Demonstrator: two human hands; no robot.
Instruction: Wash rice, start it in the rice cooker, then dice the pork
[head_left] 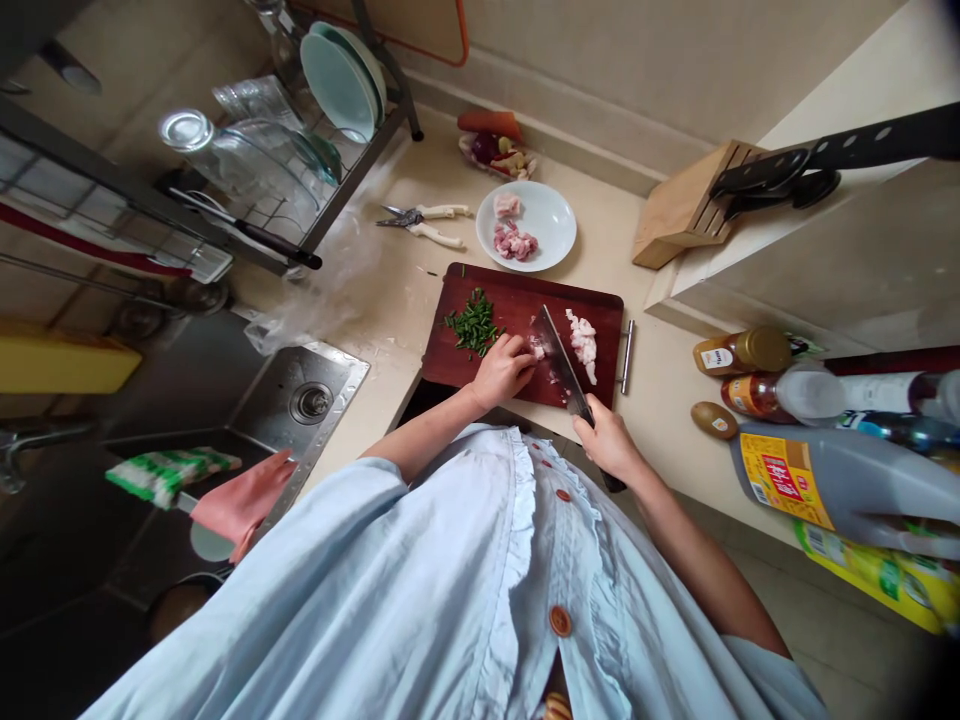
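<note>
My right hand (pixel 606 440) is closed round the handle of a kitchen knife (pixel 561 355), its blade pointing away from me over the dark red cutting board (pixel 510 283). Left of the blade, my left hand (pixel 505 372) has its fingers curled down on a small piece of meat (pixel 537 347). Pale chopped meat (pixel 583 343) lies to the right of the blade, with a few bits beside the knife. A heap of chopped green vegetable (pixel 475 324) sits on the board's left part. Behind the board, a white plate (pixel 555 225) bears more pieces of raw meat (pixel 514 241).
Kitchen scissors (pixel 424 222) lie left of the plate. A wooden knife block (pixel 686 205) stands at the back right, above several bottles and a large jug (pixel 795 475). At left are a dish rack (pixel 352 170) and a sink (pixel 345 385) with a pink glove (pixel 244 497) on its edge.
</note>
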